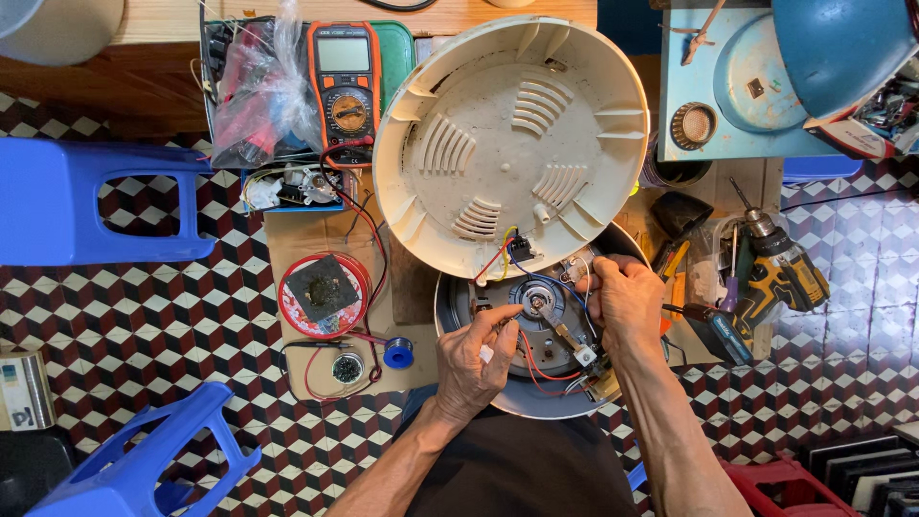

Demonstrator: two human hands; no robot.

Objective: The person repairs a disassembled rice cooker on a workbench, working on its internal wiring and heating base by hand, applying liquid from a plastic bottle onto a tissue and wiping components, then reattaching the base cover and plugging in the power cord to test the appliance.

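An opened round appliance (459, 306) lies upside down in front of me, its metal underside showing wires and a central part (536, 302). Its cream plastic base cover (507, 134) is tipped up behind it, still joined by red, yellow and blue wires. My left hand (474, 359) pinches a small part or wire end near the centre of the metal underside. My right hand (627, 302) grips wires at the right rim of the appliance. What sits between its fingers is too small to name.
An orange multimeter (347, 81) with red leads lies at the back left, beside a plastic bag (258, 96). A red-rimmed round tin (324, 292) and a blue solder spool (398, 353) sit left. A yellow cordless drill (780, 263) and screwdrivers lie right. Blue plastic stools (86, 211) stand on the tiled floor.
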